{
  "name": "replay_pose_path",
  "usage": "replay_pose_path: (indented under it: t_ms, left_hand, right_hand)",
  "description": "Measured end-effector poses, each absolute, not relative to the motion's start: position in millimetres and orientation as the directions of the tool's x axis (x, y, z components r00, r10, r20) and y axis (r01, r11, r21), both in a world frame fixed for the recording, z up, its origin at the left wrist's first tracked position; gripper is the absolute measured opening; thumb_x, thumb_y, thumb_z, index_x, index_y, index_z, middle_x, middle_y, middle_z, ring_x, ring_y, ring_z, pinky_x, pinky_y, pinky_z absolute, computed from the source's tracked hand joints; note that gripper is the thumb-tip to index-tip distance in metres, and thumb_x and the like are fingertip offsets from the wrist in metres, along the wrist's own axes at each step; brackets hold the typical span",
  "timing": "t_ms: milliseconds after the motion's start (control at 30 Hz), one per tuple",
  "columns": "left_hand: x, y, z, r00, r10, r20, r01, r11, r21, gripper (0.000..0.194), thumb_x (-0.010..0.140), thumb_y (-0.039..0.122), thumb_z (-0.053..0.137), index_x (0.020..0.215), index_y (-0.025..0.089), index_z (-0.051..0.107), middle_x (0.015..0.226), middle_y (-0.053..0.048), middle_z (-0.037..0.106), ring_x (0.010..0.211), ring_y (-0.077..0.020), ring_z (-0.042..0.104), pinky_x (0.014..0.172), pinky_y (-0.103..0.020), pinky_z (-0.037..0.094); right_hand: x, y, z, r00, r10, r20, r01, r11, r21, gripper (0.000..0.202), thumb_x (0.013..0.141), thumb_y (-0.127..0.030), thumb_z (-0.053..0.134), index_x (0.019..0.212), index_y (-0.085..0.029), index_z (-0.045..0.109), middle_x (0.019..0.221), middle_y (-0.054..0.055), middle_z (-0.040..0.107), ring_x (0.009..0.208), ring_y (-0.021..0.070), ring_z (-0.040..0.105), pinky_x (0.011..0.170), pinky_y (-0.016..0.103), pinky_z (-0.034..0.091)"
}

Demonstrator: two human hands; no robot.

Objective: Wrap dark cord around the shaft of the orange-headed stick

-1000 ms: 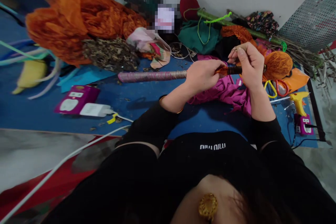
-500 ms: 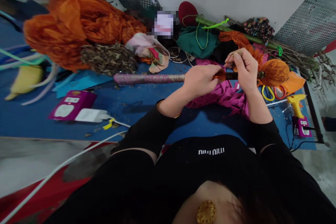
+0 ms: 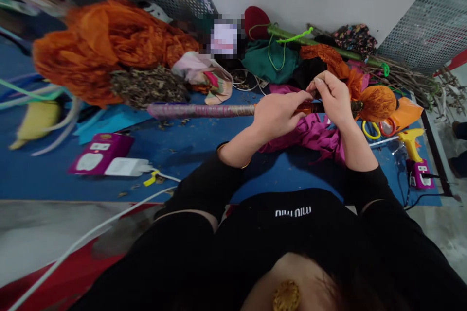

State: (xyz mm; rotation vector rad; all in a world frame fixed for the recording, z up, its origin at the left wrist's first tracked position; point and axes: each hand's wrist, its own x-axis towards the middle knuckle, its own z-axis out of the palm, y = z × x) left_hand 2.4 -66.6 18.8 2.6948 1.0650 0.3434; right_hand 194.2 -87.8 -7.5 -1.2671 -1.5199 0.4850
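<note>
Head view: your left hand (image 3: 275, 114) closes around the long purple-and-brown wrapped stick (image 3: 204, 111), which lies level above the blue tabletop (image 3: 204, 153). Your right hand (image 3: 332, 98) bunches its fingertips narrowly over the dark section; whether anything thin is between them, you cannot tell.

Brace the stick firmly with your left fingers beside the work and make small, even movements with the right, since the round orange cloth-covered head (image 3: 379, 103) may make that end swing. Mind the crumpled magenta cloth (image 3: 314, 138) just beneath. Far side, the dark green cloth (image 3: 272, 60) crowds your reach; right, the yellow glue gun (image 3: 411, 143) sits by the table's edge. The near-left blue surface offers more elbow room.
</note>
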Motion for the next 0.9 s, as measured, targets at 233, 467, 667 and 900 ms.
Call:
replay_pose_path:
  t_ms: [233,467,667,900]
  left_hand:
    - [-0.6,-60.1,9.3,0.710,0.678,0.189,0.595,-0.722,0.354,0.044,0.095,0.029,0.062,0.137,0.022,0.076,0.133,-0.011,0.080,0.119,-0.0336,0.077,0.094,-0.041,0.057]
    - [-10.5,-51.1,18.6,0.619,0.747,0.243,0.639,-0.658,0.398,0.042,0.095,0.026,0.064,0.135,0.024,0.077,0.130,-0.008,0.081,0.119,-0.0322,0.076,0.097,-0.040,0.056]
    - [-18.0,-43.2,25.6,0.591,0.767,0.252,0.626,-0.632,0.457,0.037,0.092,0.029,0.067,0.127,0.026,0.079,0.118,-0.006,0.084,0.110,-0.0304,0.077,0.090,-0.038,0.054]
    - [-26.4,-32.6,28.7,0.670,0.721,0.178,0.447,-0.583,0.678,0.035,0.081,0.031,0.071,0.113,0.022,0.083,0.098,-0.005,0.084,0.086,-0.0229,0.074,0.078,-0.033,0.053]
  right_hand:
    - [199.7,-90.6,9.5,0.154,0.910,0.385,0.373,0.308,-0.875,0.039,0.102,-0.052,0.063,0.079,-0.020,0.065,0.074,-0.004,0.065,0.062,0.0074,0.060,0.066,0.025,0.049]
    - [256.4,-141.0,68.6,0.237,0.958,0.162,0.407,0.053,-0.912,0.028,0.093,-0.013,0.067,0.066,-0.018,0.064,0.051,-0.007,0.056,0.039,0.0040,0.039,0.044,0.026,0.023]
    - [307.1,-146.5,66.7,0.587,0.736,0.338,0.405,0.094,-0.909,0.028,0.083,0.003,0.067,0.063,-0.017,0.065,0.048,-0.008,0.049,0.037,0.0046,0.032,0.045,0.030,0.017]
    - [337.5,-108.1,26.2,0.596,0.736,0.322,0.473,0.002,-0.881,0.033,0.097,-0.009,0.050,0.067,-0.024,0.054,0.060,-0.009,0.049,0.053,0.0083,0.039,0.057,0.024,0.039]
